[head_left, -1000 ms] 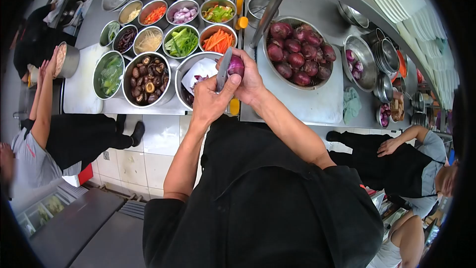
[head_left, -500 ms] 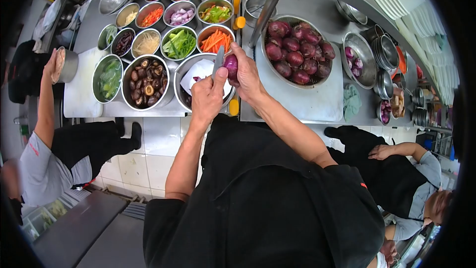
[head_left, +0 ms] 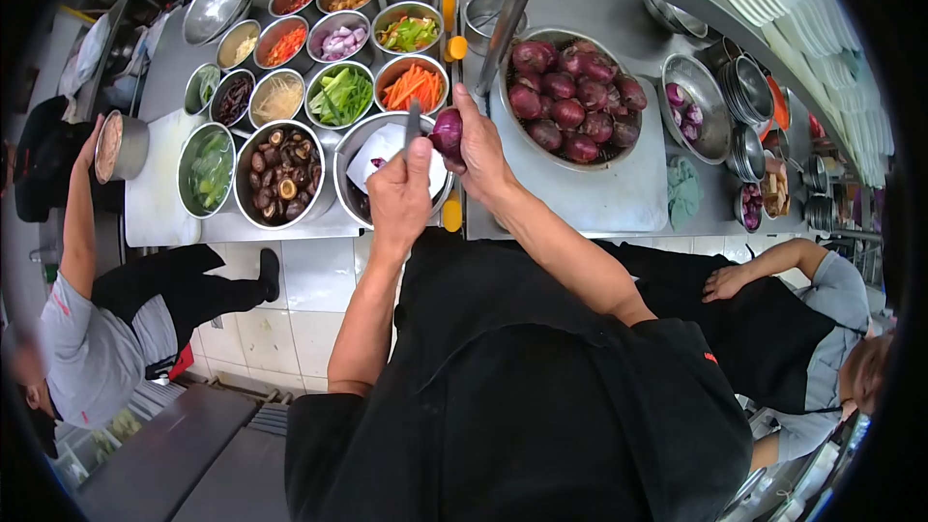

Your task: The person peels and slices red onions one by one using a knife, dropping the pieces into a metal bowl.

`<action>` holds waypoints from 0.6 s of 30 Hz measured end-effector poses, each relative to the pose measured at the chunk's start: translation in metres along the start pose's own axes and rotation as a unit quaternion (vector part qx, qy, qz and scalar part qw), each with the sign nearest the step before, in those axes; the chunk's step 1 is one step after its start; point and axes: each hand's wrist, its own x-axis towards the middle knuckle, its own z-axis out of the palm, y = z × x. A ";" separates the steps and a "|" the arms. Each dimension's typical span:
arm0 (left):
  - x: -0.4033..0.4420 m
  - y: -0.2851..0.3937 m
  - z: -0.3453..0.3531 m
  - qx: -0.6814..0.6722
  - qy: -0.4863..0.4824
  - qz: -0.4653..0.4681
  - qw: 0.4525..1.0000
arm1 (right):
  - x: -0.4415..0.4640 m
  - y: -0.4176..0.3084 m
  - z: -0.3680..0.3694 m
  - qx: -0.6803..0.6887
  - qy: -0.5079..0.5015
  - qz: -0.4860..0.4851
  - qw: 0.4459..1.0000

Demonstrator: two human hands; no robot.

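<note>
- Left grip [head_left: 401, 198] closes around a knife [head_left: 414, 120], blade pointing away from the body.
- Right grip [head_left: 486, 150] holds a red onion [head_left: 448, 135] just beside the knife, near the steel bowl's [head_left: 340, 179] right rim.

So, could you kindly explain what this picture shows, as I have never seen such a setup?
There is no machine here: a person works with two bare hands. The camera is worn on that person's head and looks forward and down, so the black clothing at the bottom is their own. The left hand holds a knife; the right hand holds a red onion. On the steel counter are orange strips and mushrooms in separate steel pots, and a wide bowl of whole onions. Other people stand at both sides.
</note>
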 end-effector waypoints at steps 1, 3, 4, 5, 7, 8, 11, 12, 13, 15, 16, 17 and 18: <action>0.003 -0.009 -0.005 -0.010 -0.007 -0.017 1.000 | 0.000 0.001 0.000 0.006 0.003 0.007 1.000; 0.009 -0.014 -0.007 0.020 -0.017 -0.011 1.000 | 0.002 0.003 0.001 0.018 0.009 0.018 1.000; 0.010 -0.014 -0.008 0.060 -0.020 0.009 0.998 | 0.004 0.005 -0.001 0.009 -0.003 0.019 1.000; 0.011 -0.013 -0.008 0.100 -0.021 0.029 0.994 | 0.004 0.005 -0.001 0.006 -0.007 0.019 1.000; 0.012 -0.002 -0.003 0.075 -0.019 0.002 0.997 | 0.002 0.005 0.001 0.000 -0.015 0.021 1.000; 0.014 -0.004 -0.002 0.065 -0.022 -0.020 0.997 | 0.001 0.004 0.001 -0.011 -0.021 0.022 0.999; 0.013 -0.001 0.000 0.054 -0.029 -0.040 0.997 | -0.002 0.003 0.001 -0.036 -0.009 0.010 0.999; 0.012 0.001 0.001 0.054 -0.032 -0.039 0.997 | -0.002 0.002 0.002 -0.035 -0.001 0.004 0.999; 0.010 -0.001 0.003 0.066 -0.025 -0.008 0.997 | -0.003 0.001 0.002 -0.034 0.007 -0.002 0.999; 0.006 -0.006 0.007 0.089 -0.010 0.055 0.994 | -0.002 0.003 0.002 -0.027 0.017 -0.021 0.999; 0.002 -0.004 0.006 0.116 -0.048 0.032 0.992 | 0.001 0.007 0.001 -0.022 0.021 -0.033 0.999; -0.002 -0.003 0.007 0.112 -0.056 0.050 0.991 | 0.002 0.009 0.000 -0.017 0.023 -0.045 0.999; -0.006 -0.002 0.010 0.108 -0.063 0.069 0.990 | -0.002 0.005 0.003 -0.013 0.028 -0.035 0.999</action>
